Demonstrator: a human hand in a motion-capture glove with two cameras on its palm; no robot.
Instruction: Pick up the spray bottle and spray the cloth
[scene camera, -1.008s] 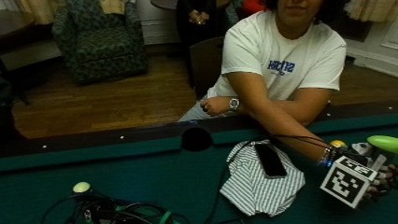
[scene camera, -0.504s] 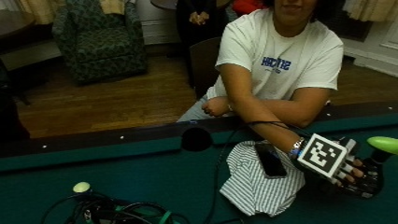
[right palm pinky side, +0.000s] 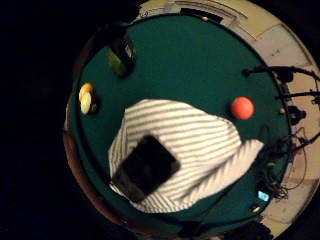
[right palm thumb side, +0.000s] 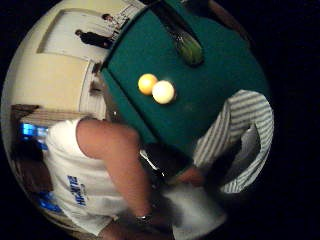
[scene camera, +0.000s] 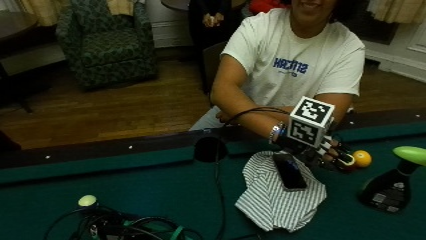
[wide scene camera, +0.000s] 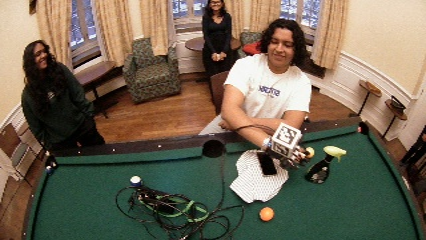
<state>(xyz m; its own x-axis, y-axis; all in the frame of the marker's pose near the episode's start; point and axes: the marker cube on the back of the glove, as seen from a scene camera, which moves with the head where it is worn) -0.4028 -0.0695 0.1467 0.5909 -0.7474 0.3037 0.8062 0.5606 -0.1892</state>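
The bottle (scene camera: 393, 180), dark with a green trigger head, stands untouched on the green table (scene camera: 133, 185), near the striped cloth (scene camera: 279, 197) on which a black phone (scene camera: 290, 171) lies. The gloved right hand (scene camera: 319, 152) hovers above the cloth's far edge, holding nothing; how its fingers lie cannot be told. 2 balls (right palm thumb side: 157, 88) sit between cloth and bottle. By this evidence neither pickup nor spraying has begun. A white label on the bottle and blue lettering on the person's T-shirt (scene camera: 293, 60) are unreadable.
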